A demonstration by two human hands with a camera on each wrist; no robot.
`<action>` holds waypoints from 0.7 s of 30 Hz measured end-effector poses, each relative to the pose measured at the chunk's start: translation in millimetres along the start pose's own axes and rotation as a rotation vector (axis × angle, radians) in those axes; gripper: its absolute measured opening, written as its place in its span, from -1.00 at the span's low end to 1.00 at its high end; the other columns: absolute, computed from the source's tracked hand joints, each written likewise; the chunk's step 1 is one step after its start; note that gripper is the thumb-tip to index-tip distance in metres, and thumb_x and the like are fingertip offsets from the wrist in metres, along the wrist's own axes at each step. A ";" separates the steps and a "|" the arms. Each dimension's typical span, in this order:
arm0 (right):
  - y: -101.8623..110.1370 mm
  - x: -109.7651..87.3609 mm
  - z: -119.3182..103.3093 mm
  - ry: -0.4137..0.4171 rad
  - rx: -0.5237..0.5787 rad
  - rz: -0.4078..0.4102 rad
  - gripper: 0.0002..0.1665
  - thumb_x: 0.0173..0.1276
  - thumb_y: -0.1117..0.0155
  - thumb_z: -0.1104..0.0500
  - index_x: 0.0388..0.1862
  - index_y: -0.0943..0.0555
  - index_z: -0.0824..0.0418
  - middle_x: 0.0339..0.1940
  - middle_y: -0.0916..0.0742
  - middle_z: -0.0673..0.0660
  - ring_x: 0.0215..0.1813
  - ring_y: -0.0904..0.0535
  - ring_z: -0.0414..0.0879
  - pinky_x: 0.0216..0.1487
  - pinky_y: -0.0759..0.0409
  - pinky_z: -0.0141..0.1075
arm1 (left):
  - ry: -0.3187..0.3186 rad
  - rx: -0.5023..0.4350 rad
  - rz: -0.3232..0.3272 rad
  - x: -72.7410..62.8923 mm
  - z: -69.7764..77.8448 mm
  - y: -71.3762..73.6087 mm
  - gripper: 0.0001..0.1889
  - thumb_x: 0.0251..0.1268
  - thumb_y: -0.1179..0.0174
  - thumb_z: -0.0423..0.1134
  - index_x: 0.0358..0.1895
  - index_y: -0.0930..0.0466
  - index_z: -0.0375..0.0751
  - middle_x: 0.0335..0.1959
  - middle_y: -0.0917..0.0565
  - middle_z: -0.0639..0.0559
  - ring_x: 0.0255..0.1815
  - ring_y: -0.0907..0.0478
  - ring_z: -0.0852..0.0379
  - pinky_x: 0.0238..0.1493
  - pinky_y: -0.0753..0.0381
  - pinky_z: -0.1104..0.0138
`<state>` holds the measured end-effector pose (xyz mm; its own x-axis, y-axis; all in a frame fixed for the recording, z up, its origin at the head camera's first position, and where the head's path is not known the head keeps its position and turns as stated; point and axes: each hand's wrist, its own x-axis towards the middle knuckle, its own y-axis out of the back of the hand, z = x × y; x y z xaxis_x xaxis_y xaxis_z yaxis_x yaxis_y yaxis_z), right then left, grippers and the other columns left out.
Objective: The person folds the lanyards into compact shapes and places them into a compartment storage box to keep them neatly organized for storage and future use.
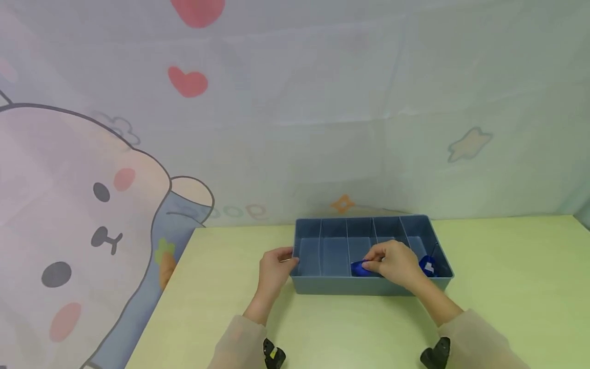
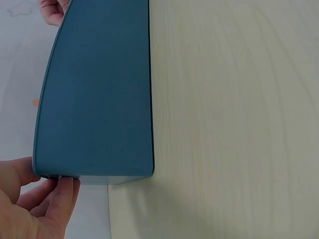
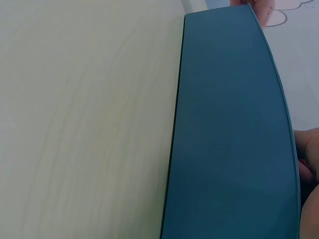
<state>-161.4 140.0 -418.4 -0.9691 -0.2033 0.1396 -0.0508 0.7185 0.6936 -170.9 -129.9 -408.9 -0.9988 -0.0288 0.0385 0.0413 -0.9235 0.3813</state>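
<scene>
A blue-grey plastic tray (image 1: 371, 286) with several compartments side by side lies on the table. My left hand (image 1: 273, 270) grips its left end, thumb over the rim and fingers against the end wall, as the left wrist view shows. Over the middle compartment, my right hand (image 1: 397, 264) pinches a shiny dark blue packet (image 1: 359, 269) between thumb and fingers. Its exact kind cannot be told. Another shiny blue packet (image 1: 427, 266), with a white patch on it, sits in the rightmost compartment. From the right wrist, the tray's front wall (image 3: 229, 124) hides the packets.
The tray stands near the back edge of a pale wood-grain table (image 1: 350, 328). Right behind hangs a cloth backdrop (image 1: 322, 102) printed with hearts and a cartoon animal. Thin dividers (image 1: 348, 246) separate the tray's compartments.
</scene>
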 end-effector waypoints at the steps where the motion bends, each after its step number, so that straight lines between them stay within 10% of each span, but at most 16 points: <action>1: -0.8 0.4 0.0 0.026 -0.018 -0.019 -0.95 0.09 -0.44 0.13 -0.50 -0.72 0.05 -0.60 -0.67 -0.15 -0.56 -0.50 -0.25 -0.55 -0.39 -0.30 | -0.003 -0.003 0.004 -0.7 -0.1 0.0 -0.73 0.10 -0.19 -0.50 -0.09 -0.59 -0.52 -0.16 -0.65 -0.33 -0.13 -0.62 -0.13 -0.17 -0.63 0.19; 21: 10.7 9.5 -12.3 0.070 -0.212 -0.243 -0.92 0.08 -0.43 0.12 -0.57 -0.73 -0.05 -0.56 -0.68 -0.20 -0.47 -0.50 -0.27 -0.37 -0.29 -0.14 | -0.017 0.009 0.007 1.5 0.2 -2.9 -0.72 0.11 -0.22 -0.48 -0.07 -0.60 -0.49 -0.15 -0.65 -0.31 -0.16 -0.64 -0.09 -0.20 -0.64 0.21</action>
<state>-168.1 137.5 -401.0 -0.9155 -0.4022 -0.0048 -0.2201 0.4908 0.8430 -172.5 -127.1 -409.7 -0.9980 -0.0290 0.0568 0.0488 -0.9198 0.3893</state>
